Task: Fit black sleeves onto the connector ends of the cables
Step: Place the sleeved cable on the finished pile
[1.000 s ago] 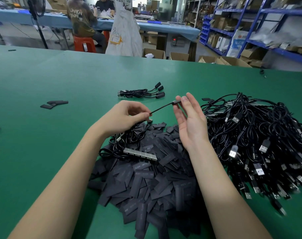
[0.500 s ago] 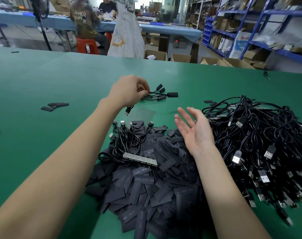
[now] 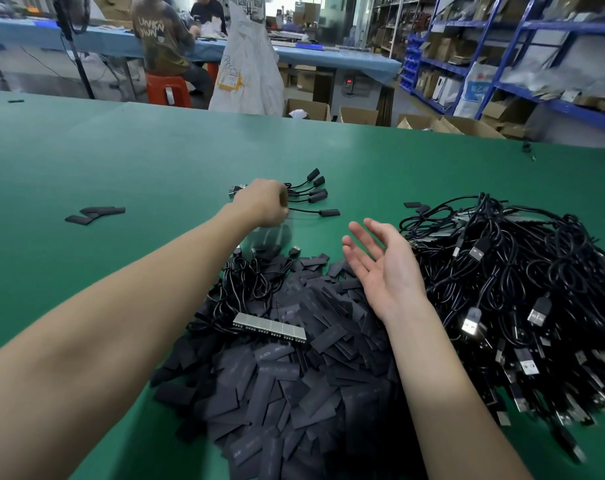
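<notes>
A heap of flat black sleeves (image 3: pixel 294 393) lies on the green table (image 3: pixel 121 161) in front of me. A big tangle of black USB cables (image 3: pixel 519 289) sits to its right, and a smaller bunch of cables (image 3: pixel 252 282) lies at the heap's far left edge. Beyond the heap, several sleeved cables (image 3: pixel 316 194) lie side by side. My left hand (image 3: pixel 263 202) is stretched out to them, its fingers curled on a cable whose sleeved end (image 3: pixel 328 213) rests on the table. Over the heap, my right hand (image 3: pixel 380 268) hovers palm up, fingers straight, holding nothing.
A silver segmented strip (image 3: pixel 270 329) lies on the sleeve heap. A few loose sleeves (image 3: pixel 93 214) lie far left, and two more (image 3: pixel 413 205) sit by the cable tangle. People work at a blue table (image 3: pixel 328 57) behind; blue shelving (image 3: pixel 502 64) stands at the right.
My left hand carried the sleeved cable away from my right hand and set it down beside the finished cables. My right hand let go and opened, palm up.
</notes>
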Demonstrator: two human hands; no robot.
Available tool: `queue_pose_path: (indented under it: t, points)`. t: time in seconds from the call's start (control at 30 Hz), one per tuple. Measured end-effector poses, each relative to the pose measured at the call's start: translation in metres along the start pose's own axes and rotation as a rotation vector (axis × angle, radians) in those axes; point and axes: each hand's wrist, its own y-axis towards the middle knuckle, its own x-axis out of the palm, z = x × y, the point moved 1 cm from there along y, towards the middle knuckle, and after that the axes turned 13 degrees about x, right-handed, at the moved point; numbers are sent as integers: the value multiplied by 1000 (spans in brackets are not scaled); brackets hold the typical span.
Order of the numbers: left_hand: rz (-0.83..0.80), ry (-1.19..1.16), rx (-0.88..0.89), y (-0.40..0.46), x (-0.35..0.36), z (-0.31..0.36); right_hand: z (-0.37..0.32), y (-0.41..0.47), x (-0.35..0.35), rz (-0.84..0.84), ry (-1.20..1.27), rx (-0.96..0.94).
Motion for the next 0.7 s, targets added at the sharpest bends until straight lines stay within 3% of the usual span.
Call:
queue_pose_path:
  t: [0.13, 0.33, 0.53, 0.6, 0.7]
  points:
    - [-113, -64, 12, -9, 7, 1, 0, -4, 3, -3, -39, -7]
    - [120, -334, 73, -46, -19, 16, -5, -7, 4, 11, -144, -32]
    - [247, -753, 38, -119, -20, 30, -10, -11, 2, 8, -488, -126]
    - [256, -800, 19, -129, -15, 32, -11, -12, 2, -37, -621, -131]
    - [246, -803, 9, -130, -14, 34, -15, -17, 1, -241, -838, -103]
